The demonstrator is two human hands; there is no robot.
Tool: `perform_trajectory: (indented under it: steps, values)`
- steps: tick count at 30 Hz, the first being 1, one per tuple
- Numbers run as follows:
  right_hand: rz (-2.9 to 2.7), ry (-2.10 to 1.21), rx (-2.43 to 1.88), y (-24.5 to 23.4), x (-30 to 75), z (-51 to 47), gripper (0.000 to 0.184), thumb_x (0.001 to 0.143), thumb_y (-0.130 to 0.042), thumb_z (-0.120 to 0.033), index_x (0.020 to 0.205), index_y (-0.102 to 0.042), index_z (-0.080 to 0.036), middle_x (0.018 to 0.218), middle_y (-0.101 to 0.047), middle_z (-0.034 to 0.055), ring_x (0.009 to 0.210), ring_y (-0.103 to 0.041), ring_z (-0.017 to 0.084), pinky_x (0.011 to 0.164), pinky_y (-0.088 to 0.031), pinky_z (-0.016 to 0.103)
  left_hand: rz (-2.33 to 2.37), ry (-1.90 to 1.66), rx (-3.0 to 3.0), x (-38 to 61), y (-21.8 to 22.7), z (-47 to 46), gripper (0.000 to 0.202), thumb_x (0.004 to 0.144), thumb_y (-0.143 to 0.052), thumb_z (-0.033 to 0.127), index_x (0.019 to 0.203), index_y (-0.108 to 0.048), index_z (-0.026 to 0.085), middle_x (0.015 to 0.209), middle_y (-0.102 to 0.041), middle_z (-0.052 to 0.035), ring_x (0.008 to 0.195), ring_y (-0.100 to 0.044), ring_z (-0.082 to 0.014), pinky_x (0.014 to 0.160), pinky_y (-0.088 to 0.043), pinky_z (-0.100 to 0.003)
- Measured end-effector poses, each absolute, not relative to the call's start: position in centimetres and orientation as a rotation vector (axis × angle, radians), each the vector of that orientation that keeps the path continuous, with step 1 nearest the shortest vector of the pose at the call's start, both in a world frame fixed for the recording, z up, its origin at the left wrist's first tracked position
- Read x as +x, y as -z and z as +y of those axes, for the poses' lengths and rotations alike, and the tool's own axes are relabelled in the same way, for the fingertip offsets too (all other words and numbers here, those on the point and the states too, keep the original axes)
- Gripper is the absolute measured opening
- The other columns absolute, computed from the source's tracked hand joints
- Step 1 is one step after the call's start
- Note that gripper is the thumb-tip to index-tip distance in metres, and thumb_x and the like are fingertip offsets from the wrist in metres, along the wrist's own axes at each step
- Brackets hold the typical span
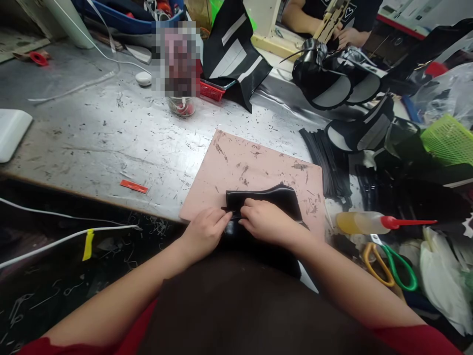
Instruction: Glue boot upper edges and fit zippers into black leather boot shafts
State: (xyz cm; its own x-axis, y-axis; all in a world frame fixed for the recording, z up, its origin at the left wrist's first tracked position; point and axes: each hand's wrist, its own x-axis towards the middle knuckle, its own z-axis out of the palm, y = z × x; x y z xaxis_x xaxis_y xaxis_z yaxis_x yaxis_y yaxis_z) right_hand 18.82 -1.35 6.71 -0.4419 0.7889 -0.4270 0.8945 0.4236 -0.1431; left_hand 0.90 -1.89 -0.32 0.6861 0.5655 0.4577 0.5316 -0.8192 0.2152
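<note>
A glossy black leather piece (264,197), folded over, lies at the front of a pinkish work board (258,158). My left hand (209,229) pinches its left edge, near a narrow dark strip (224,208). Close beside it, my right hand (264,220) is closed on the same piece, fingertips pressing along the fold. The fingertips of both hands nearly meet. Part of the leather hangs toward my lap, and my right hand covers its middle.
Right of the board lie black strips (330,167), a bottle of yellowish liquid (362,223) with a red nozzle, and scissors (389,266). Black shoe uppers (321,81) are piled behind. An orange-red strip (133,186) lies left. Another person's hands (347,37) work at a machine.
</note>
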Motion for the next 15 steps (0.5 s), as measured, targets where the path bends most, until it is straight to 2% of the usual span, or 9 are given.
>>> perform_trajectory:
  steps: [6,15]
  values:
    - [2.390,0.533,1.489,-6.8,18.8,-1.2,0.022,0.084,-0.043,-0.026,0.082,-0.062,-0.015,0.084,-0.058,0.0060,0.072,-0.057,0.016,0.061,-0.039,0.025,0.832,-0.864,2.710,-0.2,0.9,-1.8,0.035,0.074,-0.039,0.001,0.104,-0.053,0.012,0.093,-0.062,-0.0080,0.088,-0.056,-0.0191,0.077,-0.050,-0.035]
    - [2.335,0.488,1.494,-6.6,18.4,-1.1,0.025,0.086,-0.039,-0.025,0.088,-0.061,-0.014,0.086,-0.058,0.0081,0.074,-0.058,0.018,0.062,-0.040,0.026,0.721,-0.888,2.734,-0.7,1.2,-1.7,0.043,0.075,-0.041,0.003,0.114,-0.051,0.017,0.094,-0.061,-0.0071,0.092,-0.055,-0.0191,0.078,-0.050,-0.034]
